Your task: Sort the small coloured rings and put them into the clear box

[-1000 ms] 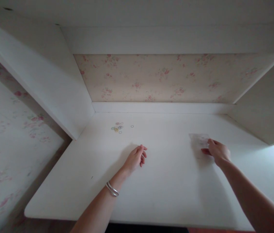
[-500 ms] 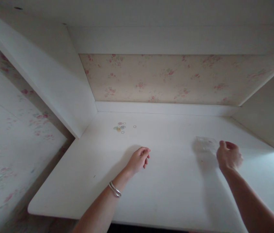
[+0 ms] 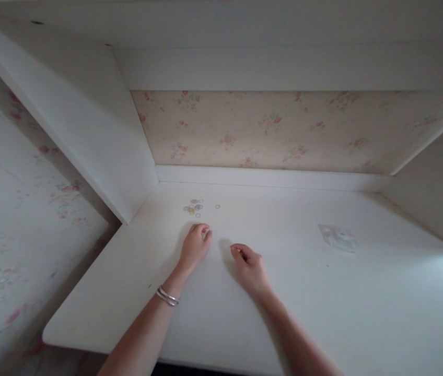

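Several small rings [image 3: 192, 211] lie clustered on the white surface [image 3: 362, 313] at twelve o'clock from the left hand [image 3: 196, 246], a single ring [image 3: 217, 206] apart at one o'clock. That hand and the right hand [image 3: 249, 265] are both curled; whether either grasps anything cannot be told. A clear bag [image 3: 338, 238] lies toward three o'clock from the right hand.

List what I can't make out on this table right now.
All in the head view:
- Right hand: curled fingers hide whether it grips anything.
- Left hand: its palm is turned away, so anything inside is hidden.
- Small rings: too small, and overlapping, to count surely.
- Plastic bag: too blurred to tell its contents.
- Dark mark: too small to identify.
- Table: its right end is cut off by the picture edge.
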The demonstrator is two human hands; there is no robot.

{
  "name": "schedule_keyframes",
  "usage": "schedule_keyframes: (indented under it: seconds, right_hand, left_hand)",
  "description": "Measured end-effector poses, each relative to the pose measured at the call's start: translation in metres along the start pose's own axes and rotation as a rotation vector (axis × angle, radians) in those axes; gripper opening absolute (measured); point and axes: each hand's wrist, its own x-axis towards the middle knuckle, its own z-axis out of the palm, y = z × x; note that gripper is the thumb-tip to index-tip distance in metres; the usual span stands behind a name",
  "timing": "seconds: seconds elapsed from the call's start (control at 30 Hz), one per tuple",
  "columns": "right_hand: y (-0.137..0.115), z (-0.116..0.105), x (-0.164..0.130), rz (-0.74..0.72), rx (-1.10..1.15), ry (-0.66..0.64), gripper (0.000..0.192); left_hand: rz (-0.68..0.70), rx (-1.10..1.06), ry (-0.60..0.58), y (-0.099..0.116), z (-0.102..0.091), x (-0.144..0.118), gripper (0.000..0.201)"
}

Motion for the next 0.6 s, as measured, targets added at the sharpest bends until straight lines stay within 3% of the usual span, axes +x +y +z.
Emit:
schedule_keyframes:
  seconds: [0.13, 0.23, 0.4, 0.6]
  right_hand:
    - [0.005, -0.006, 0.001, 0.009, -0.028, -0.015, 0.046]
    - [0.007, -0.010, 0.004, 0.032, -0.010, -0.012, 0.046]
    - [0.005, -0.008, 0.005, -0.016, -0.050, -0.067, 0.041]
    - [0.005, -0.010, 0.007, -0.031, -0.084, -0.104, 0.041]
  left_hand:
    - [-0.009, 0.442, 0.089, -0.026, -0.017, 0.045, 0.042]
    - [-0.005, 0.573, 0.041, -0.035, -0.016, 0.078, 0.060]
    - [-0.094, 0.566, -0.156, -0.035, 0.016, 0.111, 0.085]
    - [-0.060, 0.585, -0.090, -0.016, 0.053, 0.119, 0.072]
